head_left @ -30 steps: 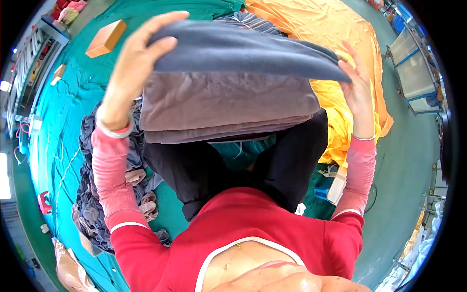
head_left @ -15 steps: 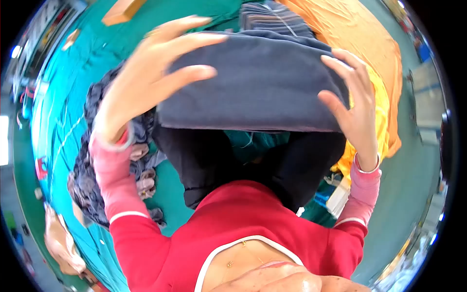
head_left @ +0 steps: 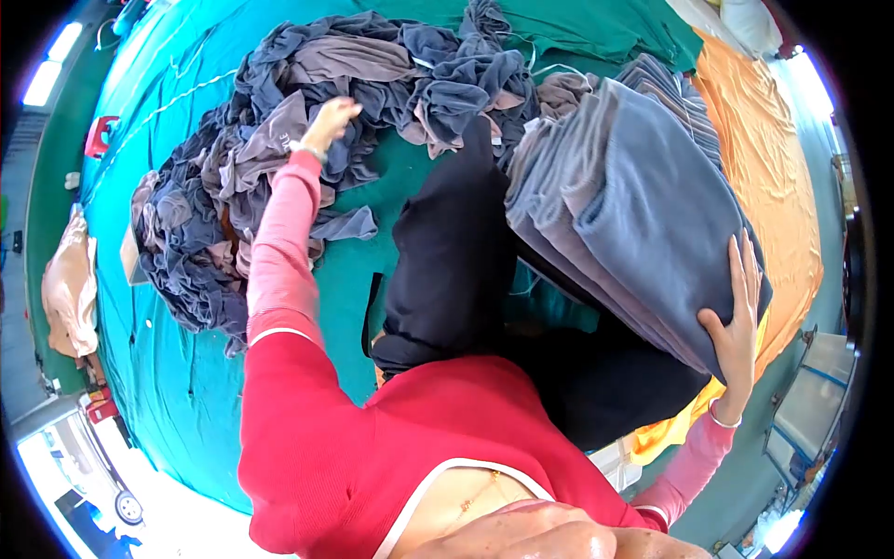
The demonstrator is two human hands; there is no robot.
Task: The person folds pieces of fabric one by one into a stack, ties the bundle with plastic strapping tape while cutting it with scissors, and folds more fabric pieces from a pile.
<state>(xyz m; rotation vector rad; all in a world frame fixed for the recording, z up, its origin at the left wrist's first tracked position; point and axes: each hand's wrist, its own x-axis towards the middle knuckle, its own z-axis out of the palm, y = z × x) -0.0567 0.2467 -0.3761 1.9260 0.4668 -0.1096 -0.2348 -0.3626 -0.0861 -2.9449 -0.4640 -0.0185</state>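
Head view gives me the stack (head_left: pixel 652 205) of folded cloth, tilted over the wearer's dark trousers (head_left: pixel 447 247). At the stack's right end the right hand (head_left: pixel 736 317) lies open against it, fingers spread, touching without gripping. Left of the stack, well apart from it, I see the left hand (head_left: pixel 333 121) over the heap (head_left: pixel 261 130) of loose cloth, fingers partly curled; I cannot tell whether they pinch any. An orange sheet (head_left: pixel 773 205) lies right of the stack.
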